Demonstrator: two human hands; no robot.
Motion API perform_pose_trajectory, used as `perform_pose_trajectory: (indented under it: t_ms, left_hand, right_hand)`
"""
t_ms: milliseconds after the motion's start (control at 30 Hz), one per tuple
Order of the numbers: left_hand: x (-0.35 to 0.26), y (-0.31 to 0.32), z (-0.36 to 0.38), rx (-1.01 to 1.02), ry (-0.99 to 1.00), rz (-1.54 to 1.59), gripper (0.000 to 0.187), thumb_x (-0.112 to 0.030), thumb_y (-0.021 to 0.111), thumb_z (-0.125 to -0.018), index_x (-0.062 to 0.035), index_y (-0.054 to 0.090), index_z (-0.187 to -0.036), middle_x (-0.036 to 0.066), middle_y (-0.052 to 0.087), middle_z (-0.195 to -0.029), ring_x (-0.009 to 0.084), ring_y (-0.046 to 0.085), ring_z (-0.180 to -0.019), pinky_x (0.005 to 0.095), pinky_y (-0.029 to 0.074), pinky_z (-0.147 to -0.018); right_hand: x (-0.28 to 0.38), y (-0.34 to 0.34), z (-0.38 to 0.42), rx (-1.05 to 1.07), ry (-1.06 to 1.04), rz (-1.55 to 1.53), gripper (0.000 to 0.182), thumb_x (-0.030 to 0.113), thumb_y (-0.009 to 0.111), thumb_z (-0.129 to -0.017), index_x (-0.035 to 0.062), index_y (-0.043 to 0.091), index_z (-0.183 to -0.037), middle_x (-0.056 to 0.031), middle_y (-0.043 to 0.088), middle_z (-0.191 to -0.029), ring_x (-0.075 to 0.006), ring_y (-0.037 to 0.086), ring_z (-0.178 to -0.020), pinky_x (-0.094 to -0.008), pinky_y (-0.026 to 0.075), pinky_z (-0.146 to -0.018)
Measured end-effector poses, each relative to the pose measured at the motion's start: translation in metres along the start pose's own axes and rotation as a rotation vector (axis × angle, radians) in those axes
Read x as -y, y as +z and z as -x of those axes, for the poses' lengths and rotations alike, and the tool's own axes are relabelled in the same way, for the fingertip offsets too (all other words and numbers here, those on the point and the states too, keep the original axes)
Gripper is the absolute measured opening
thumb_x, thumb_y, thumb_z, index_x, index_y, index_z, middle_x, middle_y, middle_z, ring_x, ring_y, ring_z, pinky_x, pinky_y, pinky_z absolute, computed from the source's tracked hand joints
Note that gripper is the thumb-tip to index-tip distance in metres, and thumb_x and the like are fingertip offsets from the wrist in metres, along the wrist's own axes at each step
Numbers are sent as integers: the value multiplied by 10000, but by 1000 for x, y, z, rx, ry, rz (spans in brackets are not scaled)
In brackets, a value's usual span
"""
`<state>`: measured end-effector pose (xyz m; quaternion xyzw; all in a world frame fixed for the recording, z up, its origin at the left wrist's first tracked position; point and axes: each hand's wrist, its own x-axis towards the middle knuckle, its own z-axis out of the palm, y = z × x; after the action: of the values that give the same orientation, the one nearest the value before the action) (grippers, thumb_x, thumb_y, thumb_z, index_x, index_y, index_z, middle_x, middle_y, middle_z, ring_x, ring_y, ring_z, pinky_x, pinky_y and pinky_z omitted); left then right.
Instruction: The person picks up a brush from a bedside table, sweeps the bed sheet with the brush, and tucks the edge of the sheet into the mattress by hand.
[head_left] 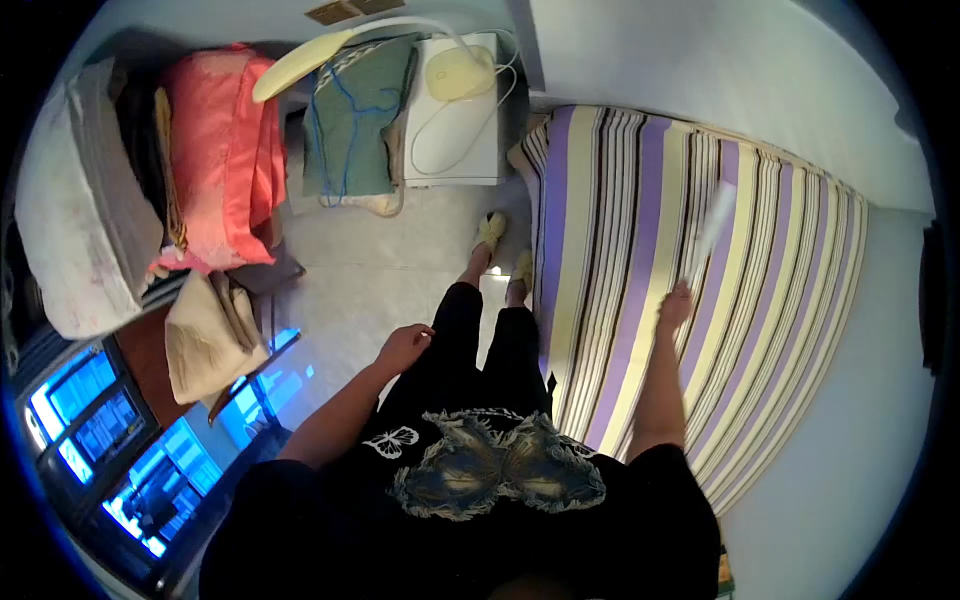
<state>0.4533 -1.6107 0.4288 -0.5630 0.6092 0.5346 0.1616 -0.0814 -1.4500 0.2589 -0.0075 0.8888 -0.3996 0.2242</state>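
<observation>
In my right hand (675, 305) I hold a long white brush-like tool (716, 222), blurred along its length and pointing away from me. It overlaps the bed's striped sheet (650, 240) of purple, yellow, white and dark brown bands. The fingers of this hand are closed round the tool's near end. My left hand (404, 349) hangs beside my left thigh, back of the hand up, fingers loosely bent. Nothing shows in it.
A white cabinet (455, 140) with a pale yellow lamp (460, 74) stands beyond my feet. Left of it are a green cloth (350, 130), a coral-pink bundle (225, 150), a whitish bundle (85, 210) and a beige folded cloth (210, 335). Grey floor (370, 260) lies between.
</observation>
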Motion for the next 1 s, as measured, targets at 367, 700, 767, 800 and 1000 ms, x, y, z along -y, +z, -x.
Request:
perform_pose_trajectory:
  t_ms: [367, 700, 767, 800, 1000]
  left_hand:
    - [-17, 2, -65, 121, 56, -242, 225, -191, 565, -866, -59, 641, -1031, 161, 646, -848, 292, 622, -813, 393, 491, -745]
    - [-10, -23, -77, 163, 68, -259, 243, -177, 544, -871, -39, 631, -1051, 126, 670, -793, 207, 649, -740, 340, 512, -691]
    - [7, -25, -72, 131, 77, -290, 245, -176, 536, -873, -36, 630, -1051, 128, 666, -784, 209, 649, -734, 336, 512, -689]
    - [18, -23, -68, 127, 71, -281, 244, -180, 524, -879, -40, 631, -1048, 131, 669, -786, 219, 648, -724, 342, 513, -690]
    - [40, -5, -36, 112, -65, -252, 227, -210, 567, -853, -54, 657, -992, 158, 657, -810, 313, 630, -780, 405, 496, -730]
  right_hand:
    - [-13, 185, 63, 468, -223, 98, 235, 162, 472, -945, 0, 604, -1053, -128, 661, -921, -299, 621, -899, -385, 481, -841]
    - [15, -21, 47, 160, 62, 79, 199, 213, 507, -927, 68, 539, -795, -13, 497, -603, -118, 462, -484, -277, 364, -427]
    - [-22, -84, 4, -147, 313, -28, 323, 252, 495, -925, 101, 443, -644, -15, 424, -530, -145, 409, -420, -285, 318, -355]
    - [-33, -95, -1, -144, 446, -367, 284, 261, 491, -932, 68, 484, -725, -32, 448, -534, -139, 422, -400, -286, 342, -326]
    - [-147, 14, 84, 202, 361, -59, 254, 258, 513, -925, 10, 568, -928, -116, 548, -633, -199, 545, -506, -292, 451, -409]
